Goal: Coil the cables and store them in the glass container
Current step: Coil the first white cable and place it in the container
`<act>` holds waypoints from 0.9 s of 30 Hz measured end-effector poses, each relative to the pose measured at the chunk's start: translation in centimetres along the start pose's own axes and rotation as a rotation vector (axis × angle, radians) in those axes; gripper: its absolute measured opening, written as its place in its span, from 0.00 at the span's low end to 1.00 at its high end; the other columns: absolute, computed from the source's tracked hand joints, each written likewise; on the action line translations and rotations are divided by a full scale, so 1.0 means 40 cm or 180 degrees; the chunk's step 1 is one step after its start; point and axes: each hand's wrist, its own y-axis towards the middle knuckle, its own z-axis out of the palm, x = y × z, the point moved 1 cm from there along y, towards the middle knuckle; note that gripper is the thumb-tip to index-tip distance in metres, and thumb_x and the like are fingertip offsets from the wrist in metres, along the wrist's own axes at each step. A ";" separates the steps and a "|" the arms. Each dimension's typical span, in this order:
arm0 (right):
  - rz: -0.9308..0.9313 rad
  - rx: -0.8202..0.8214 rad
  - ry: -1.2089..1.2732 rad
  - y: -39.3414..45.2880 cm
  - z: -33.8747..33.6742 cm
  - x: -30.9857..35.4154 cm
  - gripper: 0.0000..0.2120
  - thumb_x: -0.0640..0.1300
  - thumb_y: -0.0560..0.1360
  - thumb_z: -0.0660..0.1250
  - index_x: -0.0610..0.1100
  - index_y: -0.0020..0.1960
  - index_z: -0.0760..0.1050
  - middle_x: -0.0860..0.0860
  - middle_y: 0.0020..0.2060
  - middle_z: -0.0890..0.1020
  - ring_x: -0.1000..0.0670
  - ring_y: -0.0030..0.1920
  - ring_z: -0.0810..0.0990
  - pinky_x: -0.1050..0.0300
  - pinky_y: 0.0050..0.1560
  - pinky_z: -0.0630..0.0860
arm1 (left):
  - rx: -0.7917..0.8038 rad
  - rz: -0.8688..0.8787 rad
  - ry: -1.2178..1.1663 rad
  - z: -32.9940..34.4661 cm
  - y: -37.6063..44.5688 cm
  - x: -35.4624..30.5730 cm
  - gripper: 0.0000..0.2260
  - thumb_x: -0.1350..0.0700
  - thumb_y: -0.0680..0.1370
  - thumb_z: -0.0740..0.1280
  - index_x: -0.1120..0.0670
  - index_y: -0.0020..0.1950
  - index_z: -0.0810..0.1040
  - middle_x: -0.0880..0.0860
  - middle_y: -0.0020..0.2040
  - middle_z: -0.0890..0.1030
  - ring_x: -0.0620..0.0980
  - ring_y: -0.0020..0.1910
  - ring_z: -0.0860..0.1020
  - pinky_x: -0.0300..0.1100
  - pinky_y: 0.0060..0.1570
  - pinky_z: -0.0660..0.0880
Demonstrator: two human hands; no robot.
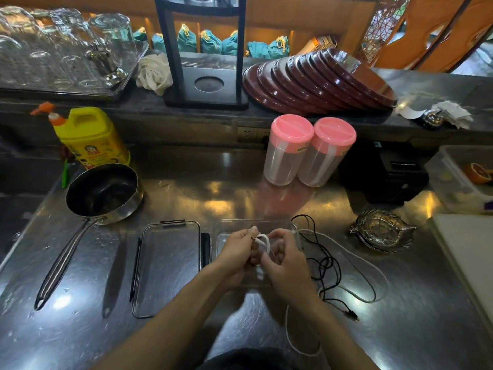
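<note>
Both my hands meet over the clear glass container [226, 228] on the steel counter. My left hand [237, 252] pinches the end of a white cable [354, 259], and my right hand [286, 263] grips a small white loop of it. The rest of the white cable runs in a wide loop to the right and trails down past my right forearm. A black cable [326, 265] lies loosely tangled right of the container, its plug near the front. The container's clear lid [166, 268] lies flat to its left.
A saucepan [104, 193] with a long handle sits at the left, with a yellow soap bottle [90, 137] behind it. Two pink-lidded plastic jars [309, 150] stand behind the container. A metal leaf-shaped dish [381, 231] and a white board [469, 252] are on the right.
</note>
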 end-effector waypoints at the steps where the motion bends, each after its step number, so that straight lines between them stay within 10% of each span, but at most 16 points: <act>1: -0.0152 -0.0098 -0.0334 -0.002 0.005 -0.004 0.12 0.43 0.78 0.71 0.53 0.58 0.73 0.50 0.32 0.78 0.53 0.31 0.77 0.50 0.31 0.77 | 0.0021 -0.0005 -0.0016 -0.001 0.000 0.003 0.16 0.54 0.86 0.57 0.56 0.40 0.73 0.49 0.25 0.67 0.44 0.22 0.63 0.35 0.23 0.62; 13: -0.0695 -0.0634 -0.1524 0.005 0.010 -0.002 0.04 0.49 0.82 0.67 0.51 0.52 0.80 0.58 0.42 0.82 0.59 0.37 0.79 0.65 0.37 0.74 | -0.0061 0.0082 0.0284 0.002 0.001 0.028 0.18 0.54 0.86 0.57 0.54 0.37 0.69 0.46 0.24 0.66 0.42 0.21 0.63 0.37 0.26 0.62; 20: 0.0487 -0.0659 0.1339 0.002 -0.007 0.051 0.05 0.37 0.79 0.70 0.41 0.51 0.85 0.49 0.42 0.88 0.53 0.43 0.86 0.62 0.44 0.80 | -0.0037 0.0173 0.0339 -0.014 0.012 0.022 0.13 0.53 0.86 0.58 0.58 0.48 0.76 0.45 0.25 0.65 0.42 0.23 0.62 0.41 0.33 0.64; 27: 0.2111 -0.0684 0.3217 0.031 -0.025 0.005 0.09 0.34 0.81 0.64 0.31 0.58 0.78 0.46 0.36 0.76 0.56 0.28 0.69 0.65 0.25 0.70 | 0.0443 0.0355 0.0217 0.007 -0.001 -0.009 0.12 0.55 0.86 0.58 0.57 0.45 0.73 0.45 0.25 0.66 0.42 0.23 0.62 0.36 0.26 0.61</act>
